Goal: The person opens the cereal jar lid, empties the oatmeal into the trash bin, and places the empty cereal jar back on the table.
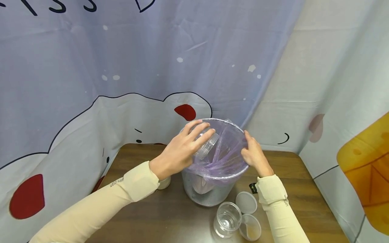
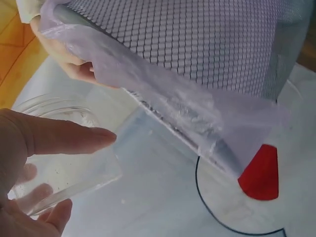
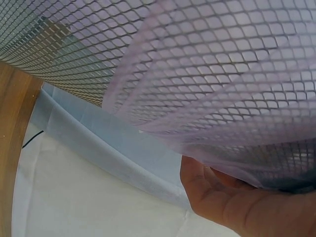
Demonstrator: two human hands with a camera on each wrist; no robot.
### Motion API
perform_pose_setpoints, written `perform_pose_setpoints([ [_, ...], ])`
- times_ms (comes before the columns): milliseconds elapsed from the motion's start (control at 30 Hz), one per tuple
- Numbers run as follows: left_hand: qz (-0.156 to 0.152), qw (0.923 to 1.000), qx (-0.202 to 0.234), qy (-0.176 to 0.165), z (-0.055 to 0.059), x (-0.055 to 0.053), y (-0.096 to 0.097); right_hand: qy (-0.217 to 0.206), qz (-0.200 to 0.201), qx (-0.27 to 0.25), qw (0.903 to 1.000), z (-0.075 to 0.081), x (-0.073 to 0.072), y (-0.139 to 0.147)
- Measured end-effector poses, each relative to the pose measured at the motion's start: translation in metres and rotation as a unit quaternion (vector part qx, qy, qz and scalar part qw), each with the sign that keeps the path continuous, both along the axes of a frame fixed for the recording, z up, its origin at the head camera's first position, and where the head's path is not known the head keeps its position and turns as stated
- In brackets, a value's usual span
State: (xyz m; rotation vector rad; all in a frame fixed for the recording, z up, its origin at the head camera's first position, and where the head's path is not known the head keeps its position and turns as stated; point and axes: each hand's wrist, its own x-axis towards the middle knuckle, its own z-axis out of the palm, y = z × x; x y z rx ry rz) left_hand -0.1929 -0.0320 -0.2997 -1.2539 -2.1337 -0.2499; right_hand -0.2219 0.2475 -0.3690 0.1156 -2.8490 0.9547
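A metal mesh waste bin [image 1: 209, 195] stands on the table, lined with a thin purple plastic bag [image 1: 225, 162] folded over its rim. My left hand [image 1: 183, 148] reaches over the bin's left side and holds a clear plastic jar [image 1: 206, 145] tilted at the mouth. The left wrist view has the thumb [image 2: 74, 136] across the near side of this jar, fingertips showing through and below it. On the opposite side, my right hand [image 1: 255, 153] grips the rim through the bag. In the right wrist view its curled fingers [image 3: 197, 182] press under the bag's edge.
In front of the bin stand another clear jar [image 1: 227, 219] and two pale round lids [image 1: 246, 202]. A small black item [image 1: 253, 188] lies near the right sleeve. A pale round object [image 1: 164, 183] sits left of the bin. Patterned curtains [image 1: 146, 67] hang behind the wooden table [image 1: 136, 216].
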Motion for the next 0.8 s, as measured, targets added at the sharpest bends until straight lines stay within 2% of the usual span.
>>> perform_pose_setpoints([
  [100,-0.001,0.9990,0.026,-0.037,-0.003,0.001,-0.002,-0.005,-0.004,-0.004,1.0000,0.000,0.000,-0.001],
  [300,0.015,0.9935,0.074,-0.085,-0.009,0.004,-0.008,-0.009,-0.004,-0.009,0.9999,0.000,0.000,-0.001],
  [467,0.041,0.9833,0.125,-0.126,-0.014,0.011,-0.012,-0.010,-0.004,-0.008,0.9999,-0.001,0.000,-0.002],
  [567,0.056,0.9699,0.169,-0.166,-0.015,0.016,-0.013,-0.009,-0.004,-0.008,0.9999,-0.001,0.000,-0.002],
  [800,0.094,0.9278,0.248,-0.262,-0.017,0.030,-0.011,0.000,-0.002,-0.008,1.0000,-0.002,0.001,-0.001],
])
